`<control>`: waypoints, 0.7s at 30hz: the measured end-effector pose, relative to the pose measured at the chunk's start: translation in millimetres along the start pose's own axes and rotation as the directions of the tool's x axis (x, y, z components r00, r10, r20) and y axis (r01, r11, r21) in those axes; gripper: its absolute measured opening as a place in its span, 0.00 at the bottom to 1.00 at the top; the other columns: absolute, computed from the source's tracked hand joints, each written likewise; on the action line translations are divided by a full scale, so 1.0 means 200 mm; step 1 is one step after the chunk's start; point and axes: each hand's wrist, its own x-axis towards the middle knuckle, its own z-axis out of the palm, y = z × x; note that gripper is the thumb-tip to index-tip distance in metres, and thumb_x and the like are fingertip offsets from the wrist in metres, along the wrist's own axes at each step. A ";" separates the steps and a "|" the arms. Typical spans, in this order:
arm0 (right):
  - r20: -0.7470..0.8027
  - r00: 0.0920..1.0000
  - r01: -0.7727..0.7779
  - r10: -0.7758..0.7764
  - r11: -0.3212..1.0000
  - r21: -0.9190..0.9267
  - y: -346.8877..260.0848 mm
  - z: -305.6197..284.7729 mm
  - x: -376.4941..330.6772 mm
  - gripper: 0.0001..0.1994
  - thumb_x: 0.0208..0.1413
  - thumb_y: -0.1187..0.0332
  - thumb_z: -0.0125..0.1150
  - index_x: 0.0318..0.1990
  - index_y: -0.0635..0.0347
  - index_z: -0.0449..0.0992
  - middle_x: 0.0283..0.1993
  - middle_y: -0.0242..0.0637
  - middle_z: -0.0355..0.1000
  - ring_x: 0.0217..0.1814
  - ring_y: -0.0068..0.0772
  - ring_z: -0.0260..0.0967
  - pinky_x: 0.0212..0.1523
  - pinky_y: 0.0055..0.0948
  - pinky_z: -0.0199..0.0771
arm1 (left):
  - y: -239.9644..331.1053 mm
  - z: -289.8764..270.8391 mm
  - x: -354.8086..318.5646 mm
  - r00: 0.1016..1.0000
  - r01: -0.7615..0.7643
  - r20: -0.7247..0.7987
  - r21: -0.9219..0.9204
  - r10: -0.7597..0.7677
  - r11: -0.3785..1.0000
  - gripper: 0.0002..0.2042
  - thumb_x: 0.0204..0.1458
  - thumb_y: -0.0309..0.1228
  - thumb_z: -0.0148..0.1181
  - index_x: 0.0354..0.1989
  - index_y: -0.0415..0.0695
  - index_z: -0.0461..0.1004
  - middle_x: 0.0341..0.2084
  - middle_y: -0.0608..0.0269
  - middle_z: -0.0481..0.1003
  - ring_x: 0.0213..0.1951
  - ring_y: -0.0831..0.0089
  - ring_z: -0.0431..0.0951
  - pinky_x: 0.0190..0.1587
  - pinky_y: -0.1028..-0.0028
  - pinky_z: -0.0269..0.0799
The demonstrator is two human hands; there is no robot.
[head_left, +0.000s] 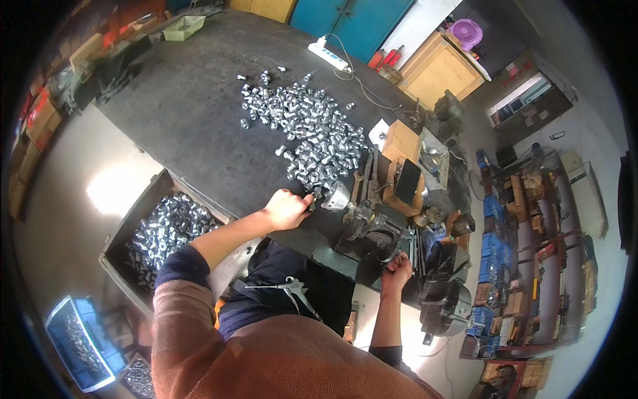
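A small bench machine (372, 229) with a conical silver chuck (337, 197) is fixed at the near edge of the dark table. My left hand (288, 209) is closed at the chuck's front, its fingertips pinching a small metal fitting (315, 194). Behind the machine, my right hand (397, 267) is closed round what looks like its handle, mostly hidden by the fingers. Just beyond my left hand spreads a large pile of shiny metal fittings (312, 126). A silver air blow gun (292, 287) lies across my lap.
A crate (141, 205) of fittings stands left of me, with a blue bin (83, 346) below it. Wrenches (364, 181) and wooden boxes (402, 141) lie right of the pile. A white power strip (329, 56) trails a cable at the back. Shelving (531, 266) stands far right.
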 end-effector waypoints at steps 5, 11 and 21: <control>0.022 0.999 0.030 -0.029 0.999 -0.024 0.00 0.00 -0.01 0.07 0.56 0.72 0.39 0.30 0.62 0.65 0.20 0.26 0.50 0.19 0.18 0.43 0.18 0.18 0.45 | -0.03 0.01 -0.05 0.989 -0.007 -0.144 -0.116 -0.010 0.993 0.12 0.44 0.33 0.56 0.35 0.41 0.68 0.14 0.55 0.72 0.20 0.57 0.74 0.25 0.63 0.69; 0.049 0.998 0.036 -0.035 0.999 -0.006 0.01 -0.04 -0.01 0.07 0.55 0.71 0.41 0.32 0.64 0.66 0.20 0.27 0.51 0.20 0.20 0.45 0.20 0.20 0.49 | 0.00 -0.20 -0.05 0.951 0.049 0.050 -0.999 -0.305 -0.011 0.04 0.51 0.23 0.54 0.32 0.36 0.69 0.21 0.63 0.73 0.20 0.80 0.72 0.24 0.79 0.69; 0.070 0.995 0.077 -0.074 0.996 -0.043 0.01 -0.06 -0.01 0.07 0.56 0.70 0.42 0.32 0.63 0.65 0.21 0.27 0.52 0.20 0.19 0.45 0.21 0.20 0.49 | 0.02 -0.32 0.09 0.987 0.080 0.072 -0.995 -0.140 0.056 0.08 0.51 0.27 0.56 0.34 0.33 0.74 0.19 0.62 0.74 0.20 0.78 0.74 0.24 0.79 0.70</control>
